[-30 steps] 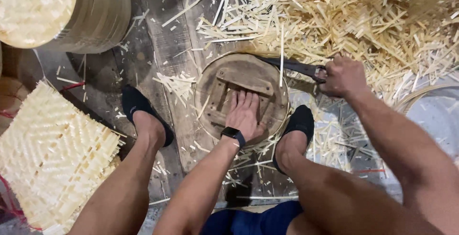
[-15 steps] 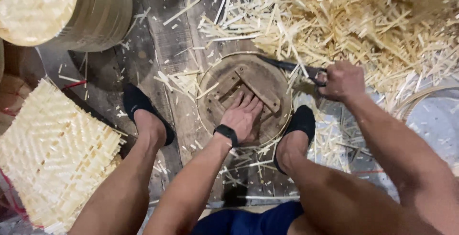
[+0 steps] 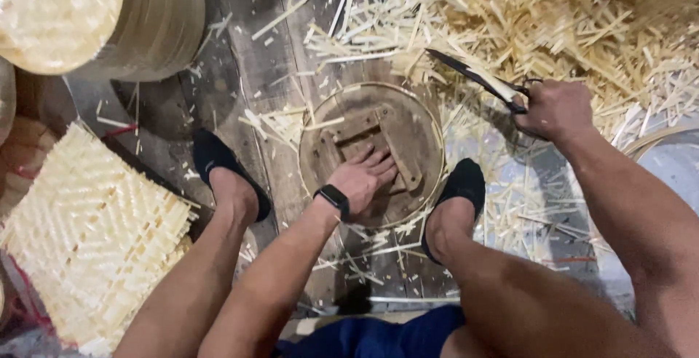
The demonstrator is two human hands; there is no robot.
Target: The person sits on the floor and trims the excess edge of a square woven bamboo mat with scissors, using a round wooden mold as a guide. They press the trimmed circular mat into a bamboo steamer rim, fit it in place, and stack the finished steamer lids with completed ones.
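Pressing our left hand (image 3: 362, 177) flat, fingers spread, on the round wooden form (image 3: 371, 150) between our feet, we have lifted the shears (image 3: 477, 79) away from its rim. Our right hand (image 3: 557, 108) stays closed around their handles, beyond the form's far-right edge, so trimming looks paused.

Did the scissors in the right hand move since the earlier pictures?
Yes. The scissors lifted off the round wooden form's rim, up toward the bamboo scrap pile.

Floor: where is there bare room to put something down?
Bare planks lie between the stacked round trays, the left foot and the round wooden form. Right of the form, the bamboo scraps crowd everything.
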